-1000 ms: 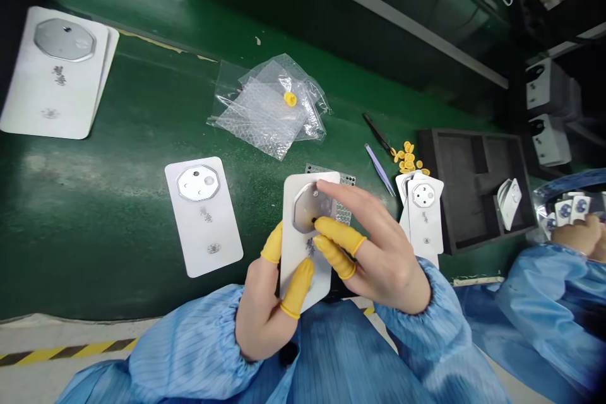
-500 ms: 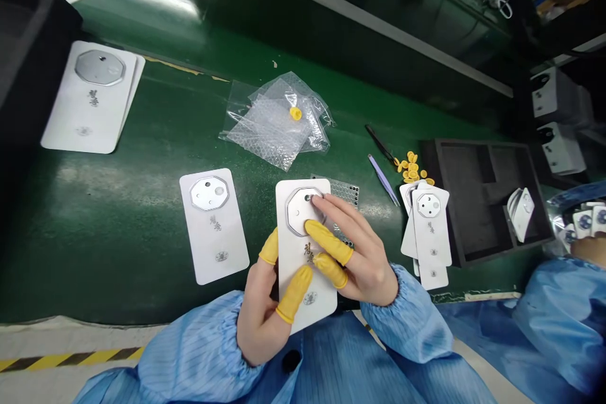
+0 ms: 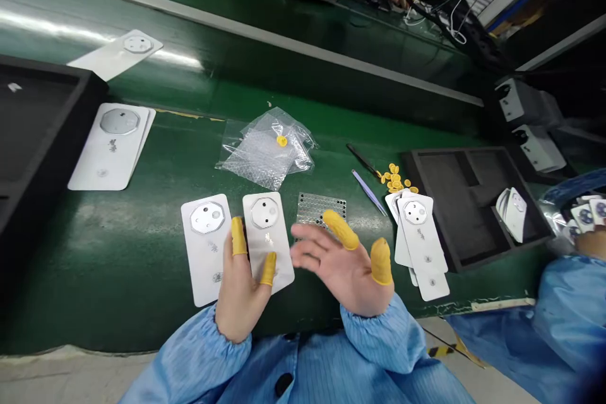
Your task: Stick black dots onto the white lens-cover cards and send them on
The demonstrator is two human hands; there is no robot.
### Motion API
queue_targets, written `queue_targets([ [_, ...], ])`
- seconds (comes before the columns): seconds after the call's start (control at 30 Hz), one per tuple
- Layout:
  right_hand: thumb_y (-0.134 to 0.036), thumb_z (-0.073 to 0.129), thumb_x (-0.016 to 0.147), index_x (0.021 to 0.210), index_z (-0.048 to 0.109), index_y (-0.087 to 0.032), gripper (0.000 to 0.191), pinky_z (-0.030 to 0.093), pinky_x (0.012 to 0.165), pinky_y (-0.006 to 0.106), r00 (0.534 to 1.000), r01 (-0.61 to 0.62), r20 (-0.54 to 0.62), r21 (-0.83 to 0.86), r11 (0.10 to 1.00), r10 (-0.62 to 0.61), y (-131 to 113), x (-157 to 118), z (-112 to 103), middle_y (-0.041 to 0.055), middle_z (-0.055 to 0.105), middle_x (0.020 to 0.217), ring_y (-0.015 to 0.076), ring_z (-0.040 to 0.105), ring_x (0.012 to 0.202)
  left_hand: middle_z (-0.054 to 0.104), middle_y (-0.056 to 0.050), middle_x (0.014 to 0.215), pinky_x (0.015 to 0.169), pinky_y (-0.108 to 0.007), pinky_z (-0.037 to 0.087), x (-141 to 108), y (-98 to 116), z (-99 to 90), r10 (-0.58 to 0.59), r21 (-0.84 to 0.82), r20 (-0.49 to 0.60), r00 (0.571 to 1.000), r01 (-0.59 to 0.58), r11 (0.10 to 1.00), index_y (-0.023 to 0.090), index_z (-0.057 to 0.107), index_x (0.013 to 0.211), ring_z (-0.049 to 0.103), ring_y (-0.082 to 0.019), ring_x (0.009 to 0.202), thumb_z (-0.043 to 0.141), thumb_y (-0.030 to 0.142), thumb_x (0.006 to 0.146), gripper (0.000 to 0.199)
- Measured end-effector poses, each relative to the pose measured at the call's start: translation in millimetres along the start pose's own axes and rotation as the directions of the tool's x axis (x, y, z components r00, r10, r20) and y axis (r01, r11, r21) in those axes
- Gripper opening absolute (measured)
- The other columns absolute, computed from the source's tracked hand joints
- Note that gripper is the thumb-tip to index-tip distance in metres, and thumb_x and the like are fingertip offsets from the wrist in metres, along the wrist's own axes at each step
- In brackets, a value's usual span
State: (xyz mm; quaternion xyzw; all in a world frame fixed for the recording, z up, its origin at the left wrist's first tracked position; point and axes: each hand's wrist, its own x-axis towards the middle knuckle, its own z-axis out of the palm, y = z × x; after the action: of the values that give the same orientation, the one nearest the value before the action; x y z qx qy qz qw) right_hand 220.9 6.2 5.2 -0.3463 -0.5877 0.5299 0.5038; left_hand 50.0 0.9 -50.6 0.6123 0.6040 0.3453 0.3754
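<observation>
My left hand, with yellow finger cots on thumb and index finger, grips a white rounded panel by its left edge and front. The panel has an octagonal silver window near its top. Another white panel lies just left of it, partly behind my left hand. My right hand is raised palm up with its fingers apart, holding nothing. Behind its fingertips lies a clear sheet with black dots. Small yellow pieces are heaped to the right, near purple tweezers and black tweezers.
Clear plastic bags lie at mid-table. Stacked panels rest at the left and right. Black trays stand at far left and right. Another person's sleeve is at the right edge.
My left hand has lowered the panel to the table beside the other one and moved left. My right hand has come off the panel and opened. The view has shifted.
</observation>
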Motion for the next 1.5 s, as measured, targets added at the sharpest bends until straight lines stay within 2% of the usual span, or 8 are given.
queue_targets([
  [0.13,-0.059,-0.025,0.083,0.15,0.011,-0.017,0.086,0.057,0.067,0.034,0.989,-0.09,0.138,0.23,0.969,0.059,-2.2,0.0,7.4,0.0116,0.071,0.094,0.0162,0.067,0.067,0.028,-0.014,0.154,0.114,-0.055,0.026,4.8,20.2,-18.0,0.202,0.02,-0.111,0.973,-0.201,0.979,0.025,0.026,0.149,0.026,-0.034,0.142,0.065,0.022,0.083,0.076],
  [0.3,-0.074,-0.006,0.084,0.115,0.06,-0.016,0.094,0.055,0.072,0.036,0.956,-0.216,0.265,0.358,0.908,0.123,-1.7,-4.4,9.0,0.0117,0.069,0.088,0.0181,0.065,0.074,0.067,-0.009,0.114,0.082,-0.032,0.057,17.8,56.1,-49.7,0.423,-0.42,0.153,0.893,-0.329,0.846,0.025,0.056,0.131,0.069,-0.019,0.089,0.055,0.013,0.089,0.043],
  [0.43,-0.072,0.02,0.089,0.105,0.065,-0.014,0.075,0.052,0.085,0.04,0.95,-0.234,0.264,0.248,0.94,0.167,-1.6,-8.2,4.7,0.0109,0.068,0.094,0.0195,0.064,0.086,0.074,-0.003,0.088,0.059,-0.022,0.058,25.4,66.4,-65.1,0.569,-0.378,0.148,0.809,-0.485,0.788,0.025,0.069,0.115,0.069,-0.013,0.063,0.064,0.002,0.08,0.042],
  [0.73,-0.054,0.033,0.096,0.103,0.068,-0.016,0.052,0.055,0.085,0.034,0.976,-0.06,0.213,0.028,0.998,0.053,-15.7,-2.4,7.7,0.0078,0.07,0.092,0.0162,0.066,0.089,0.076,-0.002,0.075,0.053,-0.023,0.059,29.9,62.2,-75.3,0.592,-0.141,0.159,0.79,-0.576,0.805,0.025,0.076,0.091,0.07,-0.016,0.058,0.072,0.018,0.078,0.016],
  [1.0,-0.034,0.034,0.1,0.105,0.066,-0.014,0.037,0.051,0.092,0.042,0.961,0.25,0.188,-0.267,0.931,-0.204,-16.5,-4.8,2.3,0.0091,0.07,0.093,0.0163,0.066,0.089,0.074,-0.01,0.084,0.064,-0.031,0.059,46.5,57.0,-100.0,0.835,-0.057,0.368,0.409,-0.886,0.46,0.021,0.072,0.09,0.07,-0.021,0.07,0.054,0.008,0.083,0.024],
  [1.13,-0.041,0.036,0.098,0.107,0.065,-0.013,0.042,0.049,0.094,0.046,0.904,0.379,0.361,-0.43,0.82,-0.228,-25.2,-0.2,-0.5,0.0157,0.062,0.112,0.0215,0.058,0.106,0.069,-0.013,0.094,0.071,-0.03,0.058,47.6,68.7,-101.6,0.761,-0.07,0.441,0.476,-0.827,0.558,0.016,0.065,0.105,0.066,-0.02,0.079,0.055,0.013,0.086,0.022],
  [1.27,-0.059,0.042,0.09,0.086,0.068,-0.017,0.049,0.045,0.097,0.054,0.878,0.427,0.468,-0.672,0.604,-0.1,-22.3,-6.1,2.5,0.014,0.056,0.107,0.0241,0.053,0.103,0.066,-0.01,0.088,0.065,-0.024,0.055,41.4,71.8,-90.5,0.673,-0.066,0.553,0.492,-0.779,0.624,0.015,0.062,0.087,0.061,-0.015,0.071,0.046,0.009,0.089,0.017],
  [1.5,-0.065,0.048,0.084,0.069,0.062,-0.018,0.051,0.045,0.1,0.051,0.8,0.55,0.593,-0.661,0.51,-0.094,-16.4,-19.5,0.6,0.0153,0.056,0.113,0.0265,0.052,0.109,0.067,-0.007,0.081,0.062,-0.029,0.05,23.2,60.7,-69.8,0.715,0.032,0.632,0.297,-0.933,0.359,0.018,0.055,0.076,0.059,-0.019,0.067,0.039,0.007,0.087,0.023],
])
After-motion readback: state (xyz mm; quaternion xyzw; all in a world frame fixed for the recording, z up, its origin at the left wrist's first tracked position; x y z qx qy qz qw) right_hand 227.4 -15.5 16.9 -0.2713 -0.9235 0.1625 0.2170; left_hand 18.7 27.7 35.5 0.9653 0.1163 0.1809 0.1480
